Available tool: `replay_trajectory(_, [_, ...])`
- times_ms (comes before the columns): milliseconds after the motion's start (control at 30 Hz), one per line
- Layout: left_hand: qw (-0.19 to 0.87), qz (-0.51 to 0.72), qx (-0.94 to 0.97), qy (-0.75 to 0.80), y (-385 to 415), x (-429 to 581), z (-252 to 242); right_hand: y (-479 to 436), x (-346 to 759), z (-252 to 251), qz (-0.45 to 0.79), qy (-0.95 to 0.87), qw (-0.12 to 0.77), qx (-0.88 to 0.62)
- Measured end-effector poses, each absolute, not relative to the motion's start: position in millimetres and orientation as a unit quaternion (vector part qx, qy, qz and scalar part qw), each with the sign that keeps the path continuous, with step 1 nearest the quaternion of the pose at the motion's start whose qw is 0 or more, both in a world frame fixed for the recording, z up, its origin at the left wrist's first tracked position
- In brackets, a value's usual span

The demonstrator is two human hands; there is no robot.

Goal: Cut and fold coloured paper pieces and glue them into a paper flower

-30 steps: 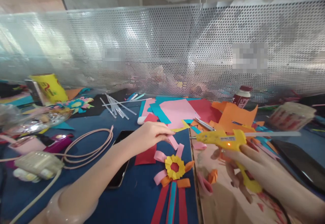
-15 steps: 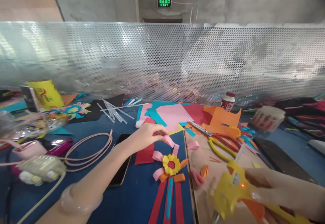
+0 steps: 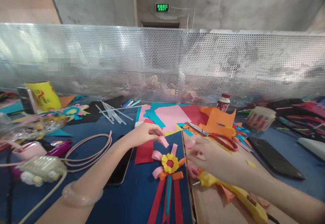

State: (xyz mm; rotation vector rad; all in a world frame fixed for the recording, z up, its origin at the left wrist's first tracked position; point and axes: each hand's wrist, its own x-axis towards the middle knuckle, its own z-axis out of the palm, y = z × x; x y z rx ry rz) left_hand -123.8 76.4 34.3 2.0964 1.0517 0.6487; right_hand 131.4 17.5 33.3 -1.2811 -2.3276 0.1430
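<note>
A paper flower with a yellow ruffled centre (image 3: 170,163), pink and orange loops and red and blue strips lies on the blue table. Just above it, my left hand (image 3: 146,134) pinches a pink paper strip (image 3: 164,141) whose lower end hangs near an upright pink petal. My right hand (image 3: 203,153) is over the cardboard right of the flower, its fingers curled down beside a pink paper piece (image 3: 190,144); whether it grips anything is hidden. Under my right forearm lies the yellow glue gun (image 3: 236,191), nozzle pointing left.
Red-handled scissors (image 3: 223,141) and orange paper (image 3: 219,122) lie behind my right hand. A black phone (image 3: 275,158) is at the right. Clear glue sticks (image 3: 114,112) lie at the back left, and a coiled pink cable (image 3: 87,151) is left of my left arm.
My right hand has let go of the glue gun, which now lies on the cardboard, and has moved left towards the flower. The pink strip in my left hand is now apart from the upright petal.
</note>
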Motion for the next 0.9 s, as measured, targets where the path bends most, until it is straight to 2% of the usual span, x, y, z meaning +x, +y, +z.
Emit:
replay_trajectory(33, [0.361, 0.254, 0.802, 0.403, 77.4, -125.1, 33.1, 20.5, 115.4, 29.2, 0.063, -0.863, 0.183, -0.467])
replay_trajectory(133, [0.407, 0.265, 0.784, 0.387, 80.6, -129.3, 28.5, 29.5, 82.9, 14.8, 0.072, -0.860, 0.128, -0.489])
replay_trajectory(233, [0.426, 0.258, 0.781, 0.377, 83.0, -131.9, 24.7, 35.8, 76.2, 7.6, 0.121, -0.839, 0.115, -0.518])
replay_trajectory(600, [0.484, 0.280, 0.744, 0.366, 81.2, -131.5, 23.0, 24.8, 98.9, 21.0, 0.318, -0.764, 0.280, -0.486])
replay_trajectory(733, [0.520, 0.277, 0.729, 0.349, 76.2, -126.7, 25.7, 21.6, 100.7, 15.1, 0.342, -0.730, 0.349, -0.478])
replay_trajectory(900, [0.537, 0.266, 0.725, 0.340, 68.7, -119.0, 29.8, 9.8, 98.9, 20.0, 0.294, -0.734, 0.362, -0.494])
